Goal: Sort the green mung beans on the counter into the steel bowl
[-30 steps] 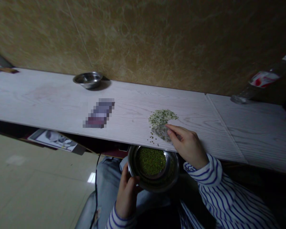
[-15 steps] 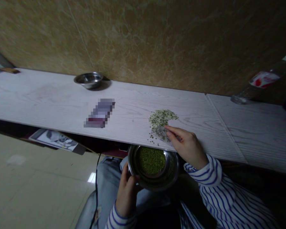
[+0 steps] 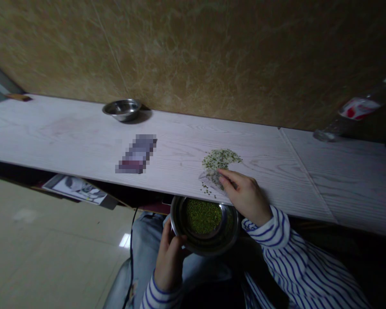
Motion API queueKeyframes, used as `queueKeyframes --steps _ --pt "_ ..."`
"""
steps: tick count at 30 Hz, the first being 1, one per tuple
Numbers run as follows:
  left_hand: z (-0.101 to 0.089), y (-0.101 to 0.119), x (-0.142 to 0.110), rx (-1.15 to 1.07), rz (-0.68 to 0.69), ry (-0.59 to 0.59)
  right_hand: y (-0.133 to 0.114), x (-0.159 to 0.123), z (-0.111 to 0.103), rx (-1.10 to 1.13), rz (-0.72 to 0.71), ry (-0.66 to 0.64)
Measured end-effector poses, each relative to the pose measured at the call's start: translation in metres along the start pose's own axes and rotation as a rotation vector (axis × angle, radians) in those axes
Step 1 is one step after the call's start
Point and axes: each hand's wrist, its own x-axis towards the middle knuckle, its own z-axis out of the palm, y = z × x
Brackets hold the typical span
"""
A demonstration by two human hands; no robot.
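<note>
My left hand (image 3: 170,259) grips the left rim of a steel bowl (image 3: 230,236), thumb at the edge. Green mung beans (image 3: 203,215) cover the bowl's bottom, and the bowl sits just below the table's front edge, over my lap. Above it, my right hand (image 3: 246,195) pinches a thin, clear piece of plastic (image 3: 209,177) that lies against the tabletop. Whether this is a bag or a sheet I cannot tell. Loose mung beans (image 3: 221,158) are spread just beyond the plastic, and a few lie between it and the table edge.
A smaller steel bowl (image 3: 122,110) stands near the wall. A blurred-out flat, phone-like object (image 3: 137,154) lies on the white wooden table (image 3: 67,128). At right stands a clear plastic bottle (image 3: 357,109) with a red-and-white label. Below the table, at left, a box (image 3: 77,189) juts out.
My right hand and the plastic have shifted slightly left across the table, next to the loose beans. My left hand still holds the bowl. The view has moved a little.
</note>
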Motion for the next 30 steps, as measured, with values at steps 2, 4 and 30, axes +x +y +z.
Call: queueKeyframes --steps 2,4,30 --pt "-0.001 0.001 0.0 -0.003 0.0 -0.005 0.0 -0.001 0.0 0.014 0.004 -0.009" --pt "-0.001 0.003 -0.001 0.002 0.001 -0.008 0.001 -0.002 -0.001 0.03 0.018 -0.006" --pt "0.003 0.008 -0.003 0.016 0.009 -0.011 -0.011 -0.006 0.004 0.125 -0.078 -0.15"
